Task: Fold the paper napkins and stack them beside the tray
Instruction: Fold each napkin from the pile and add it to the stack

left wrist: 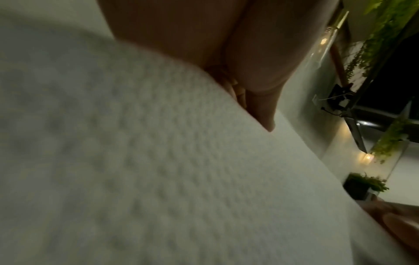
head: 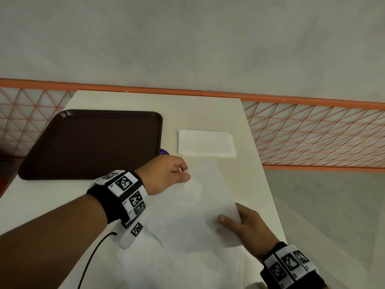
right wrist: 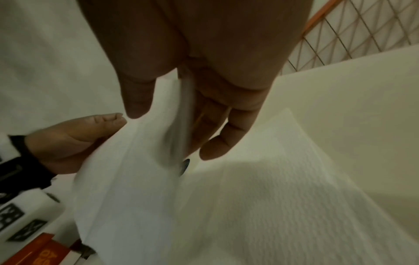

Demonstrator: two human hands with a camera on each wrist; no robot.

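A dark brown tray [head: 93,142] lies at the table's far left. Right of it sits a small stack of folded white napkins [head: 206,143]. Nearer to me, both hands hold an unfolded white napkin [head: 198,205] raised a little off the table. My left hand [head: 184,173] pinches its far left corner. My right hand [head: 231,221] grips its right edge, thumb on top and fingers [right wrist: 222,139] underneath. In the left wrist view the embossed napkin [left wrist: 158,161] fills most of the picture, under my left hand's fingers [left wrist: 260,107].
More white paper [head: 187,268] lies spread under the held sheet at the near edge. A purple sticker [head: 164,152] shows by the tray's corner. An orange lattice fence [head: 312,134] runs behind and right of the cream table [head: 125,101]. An orange box [right wrist: 40,251] sits near my left wrist.
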